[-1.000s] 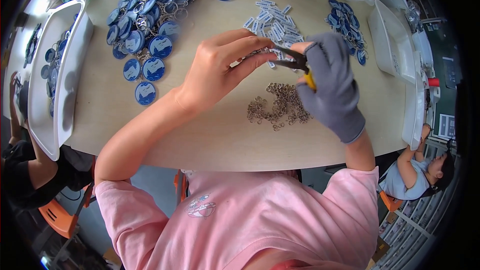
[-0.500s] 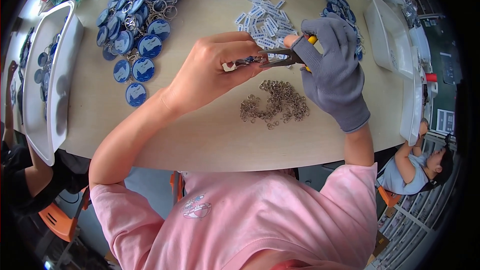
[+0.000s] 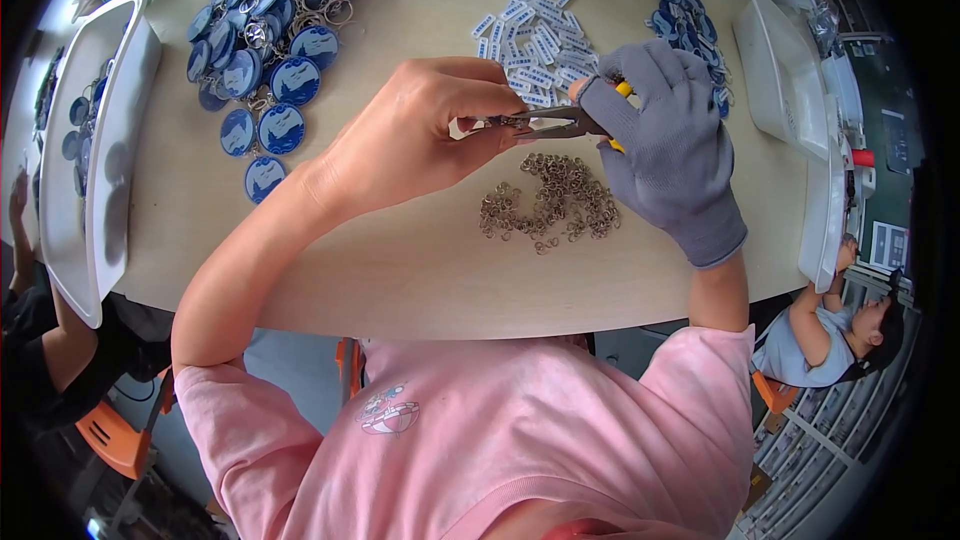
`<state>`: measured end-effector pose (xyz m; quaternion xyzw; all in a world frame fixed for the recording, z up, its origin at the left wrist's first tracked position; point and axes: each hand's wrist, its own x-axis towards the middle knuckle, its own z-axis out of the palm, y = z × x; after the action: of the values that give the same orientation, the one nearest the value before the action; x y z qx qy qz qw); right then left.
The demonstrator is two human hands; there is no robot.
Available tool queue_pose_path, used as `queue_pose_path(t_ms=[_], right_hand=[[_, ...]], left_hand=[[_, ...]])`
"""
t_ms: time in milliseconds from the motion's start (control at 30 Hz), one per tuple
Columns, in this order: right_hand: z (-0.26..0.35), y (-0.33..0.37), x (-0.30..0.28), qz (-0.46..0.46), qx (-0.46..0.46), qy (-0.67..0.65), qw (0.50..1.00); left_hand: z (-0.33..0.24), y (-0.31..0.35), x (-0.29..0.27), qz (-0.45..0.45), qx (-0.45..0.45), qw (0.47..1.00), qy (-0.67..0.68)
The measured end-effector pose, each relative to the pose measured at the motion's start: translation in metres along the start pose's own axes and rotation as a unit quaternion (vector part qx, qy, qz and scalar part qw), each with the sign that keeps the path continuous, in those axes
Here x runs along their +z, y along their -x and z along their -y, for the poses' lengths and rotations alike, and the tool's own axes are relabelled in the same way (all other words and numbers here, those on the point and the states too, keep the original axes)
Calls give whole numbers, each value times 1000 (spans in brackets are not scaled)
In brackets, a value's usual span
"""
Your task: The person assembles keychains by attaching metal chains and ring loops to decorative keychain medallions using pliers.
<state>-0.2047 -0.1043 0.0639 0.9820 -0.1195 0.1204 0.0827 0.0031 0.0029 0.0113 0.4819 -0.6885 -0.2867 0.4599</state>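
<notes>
My bare left hand point(image 3: 425, 130) is closed in a pinch over the middle of the table. Its fingers hide most of a small dark piece with a glint of metal. Pliers point(image 3: 565, 123) with dark jaws and yellow handles reach that piece with their tips, right at my left fingertips. My right hand point(image 3: 670, 140), in a grey glove with the thumb tip bare, is wrapped round the handles. Just below the pliers lies a heap of small metal rings point(image 3: 555, 202). Beyond them is a pile of white tags point(image 3: 535, 40) with blue print.
Round blue keychains point(image 3: 285, 130) are piled at the far left. Smaller blue charms point(image 3: 685, 30) lie at the far right. White trays stand at the left point(image 3: 120, 160) and right point(image 3: 780, 80) edges. Other people sit on both sides, one in a light shirt point(image 3: 810, 340) at right.
Both hands have shifted only slightly. Less of the small piece shows between my left fingers now, and the pliers stay at it. The whole view has moved a little.
</notes>
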Motion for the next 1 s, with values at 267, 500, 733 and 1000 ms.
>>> queue_pose_path(t_ms=[267,500,733,1000], right_hand=[[1,0,3,18,-9,2,1000],[1,-1,0,9,-7,-20,1000],[24,-13,13,-109,127,-316,934],[23,-9,22,-125,69,-189,972]], left_hand=[[-3,-1,-6,40,-18,999,-15],[0,-1,-6,19,13,999,-35],[6,1,9,-81,40,982,-167],[6,4,16,-77,47,975,-204]])
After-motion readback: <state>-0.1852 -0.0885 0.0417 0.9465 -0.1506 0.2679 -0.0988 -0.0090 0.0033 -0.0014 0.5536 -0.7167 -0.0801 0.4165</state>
